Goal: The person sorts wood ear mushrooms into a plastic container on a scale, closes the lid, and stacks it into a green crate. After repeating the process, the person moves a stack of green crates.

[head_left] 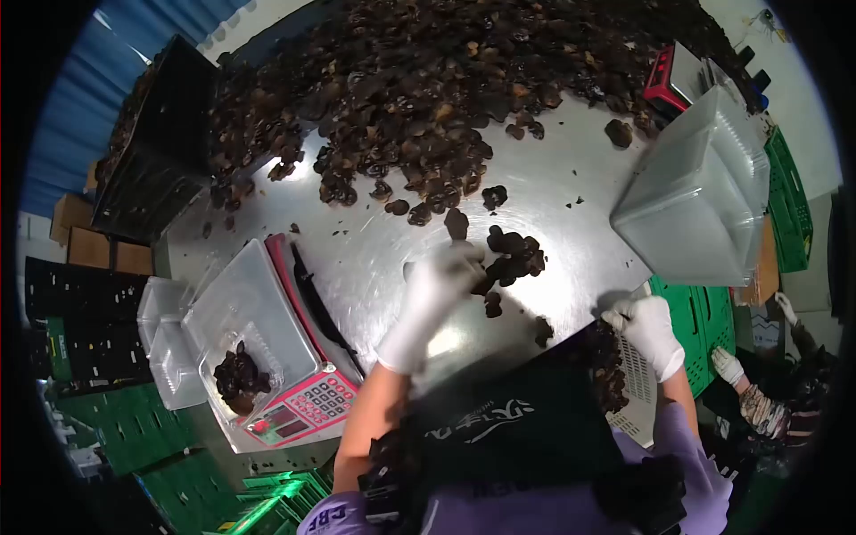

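My left hand (444, 275), in a white glove and smeared by motion, is over the metal table among loose dark wood ear mushrooms (513, 254). Its fingertips overlap the edge of that small cluster, and a single mushroom piece (456, 224) shows just beyond them. My right hand (649, 332), also gloved, is closed at the table's near edge, beside the top of a pale perforated basket (637, 383). What its fingers pinch is hidden. Mushrooms (610, 370) lie in that basket, partly behind my dark apron (517, 419).
A big mushroom heap (401, 98) covers the far table. At left, a red-and-white scale (308, 406) bears a clear tray with mushrooms (239, 379). Stacked clear plastic trays (687, 196) stand at right, near green crates (695, 325). Another person's gloved hand (728, 364) shows at far right.
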`<state>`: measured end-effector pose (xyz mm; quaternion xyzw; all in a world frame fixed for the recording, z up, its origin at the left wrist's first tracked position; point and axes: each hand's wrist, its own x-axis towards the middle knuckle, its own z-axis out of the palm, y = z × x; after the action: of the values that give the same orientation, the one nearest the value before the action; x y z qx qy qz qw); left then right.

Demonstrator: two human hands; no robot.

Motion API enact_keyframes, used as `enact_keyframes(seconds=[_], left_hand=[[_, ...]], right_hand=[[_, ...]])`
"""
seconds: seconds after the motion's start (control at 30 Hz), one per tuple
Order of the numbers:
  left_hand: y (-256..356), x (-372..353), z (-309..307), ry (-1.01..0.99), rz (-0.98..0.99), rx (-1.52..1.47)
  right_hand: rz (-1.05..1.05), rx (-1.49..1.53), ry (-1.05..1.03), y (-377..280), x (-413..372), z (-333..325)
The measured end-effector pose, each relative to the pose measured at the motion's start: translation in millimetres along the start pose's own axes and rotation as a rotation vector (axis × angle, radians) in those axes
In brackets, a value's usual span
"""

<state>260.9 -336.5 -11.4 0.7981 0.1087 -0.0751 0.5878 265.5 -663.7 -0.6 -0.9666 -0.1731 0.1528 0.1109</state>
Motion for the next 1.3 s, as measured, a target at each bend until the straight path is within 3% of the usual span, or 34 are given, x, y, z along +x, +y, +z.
enact_keyframes(seconds=[0.03,0.07,0.1,0.13,0.23,0.3,0.33,0.37,0.43,0.47,0.5,0.57,0.6,0.63,0.7,0.87,0.9,0.97,1.0,1.03,1.1,1.17,1.23,1.3], left_hand=[[-10.0,17.8,-12.4,0.2,0.039,0.006],[-22.3,38.9,-31.6,0.468,0.354,0.447],[-37.3,49.4,-34.2,0.507,0.422,0.473],[-26.6,70.2,-57.9,0.641,0.262,0.685],[-66.8,105.8,-79.3,0.602,0.319,0.82],[-79.1,115.1,-81.9,0.502,0.251,0.98],[-82.9,122.4,-81.9,0.496,0.076,0.983],[-80.7,120.0,-81.0,0.494,0.079,0.989],[-80.2,106.0,-77.3,0.657,0.131,0.67],[-85.4,100.2,-78.6,0.692,0.285,0.497],[-88.3,95.3,-80.4,0.691,0.285,0.499],[-67.1,76.9,-81.2,0.459,-0.129,-0.522],[-74.1,72.9,-84.4,0.359,-0.057,-0.663],[-77.3,68.3,-84.3,0.36,-0.06,-0.667],[-79.8,62.4,-84.1,0.219,-0.041,-0.973],[-73.2,53.6,-78.6,0.155,0.001,-1.102],[-73.0,51.1,-78.3,0.162,0.004,-1.105],[-70.4,47.0,-77.6,0.224,-0.04,-1.15],[-67.5,45.7,-75.3,0.269,-0.04,-1.131],[-72.5,46.9,-75.1,0.278,-0.041,-1.132],[-85.6,51.8,-74.9,0.321,-0.065,-0.923],[-64.5,51.4,-69.6,0.333,-0.11,-0.726],[-62.2,52.6,-61.9,0.396,-0.153,-0.547],[-74.9,56.9,-57.7,0.413,-0.138,-0.377]], right_hand=[[-0.007,0.005,0.002,-8.1,7.5,0.9],[-0.063,0.151,0.103,-13.1,14.7,2.3],[-0.119,0.294,0.204,-18.4,24.6,3.1],[-0.126,0.395,0.165,-26.3,48.0,7.3],[-0.025,0.691,0.13,-66.4,115.3,3.8],[-0.112,0.593,0.353,-76.3,160.2,32.2],[-0.112,0.598,0.356,-79.3,182.4,46.1],[-0.142,0.436,0.364,-81.5,203.0,59.1],[-0.166,0.277,0.372,-83.6,211.1,61.4],[-0.125,0.444,0.286,-85.4,207.9,55.2],[-0.083,0.61,0.196,-87.1,205.7,52.8],[-0.077,1.327,-0.029,-79.5,201.6,53.9],[-0.13,1.497,-0.104,-74.5,197.8,47.8],[-0.184,1.665,-0.179,-72.6,192.7,37.2],[-0.254,2.028,-0.266,-55.2,205.5,62.9],[-0.231,2.213,-0.381,-95.3,195.0,20.0],[-0.234,2.209,-0.389,-101.6,199.9,19.3],[-0.235,1.895,-0.29,-116.3,212.4,18.1],[-0.303,1.566,-0.231,-123.4,222.0,20.2],[-0.125,1.358,-0.243,-140.5,227.8,15.5],[-0.394,0.8,0.038,-164.7,250.1,33.3],[-0.476,0.138,0.304,-188.7,263.8,47.6],[-0.467,-0.063,0.199,-202.6,273.9,54.4],[-0.422,-0.035,0.273,-201.7,279.8,64.3]])
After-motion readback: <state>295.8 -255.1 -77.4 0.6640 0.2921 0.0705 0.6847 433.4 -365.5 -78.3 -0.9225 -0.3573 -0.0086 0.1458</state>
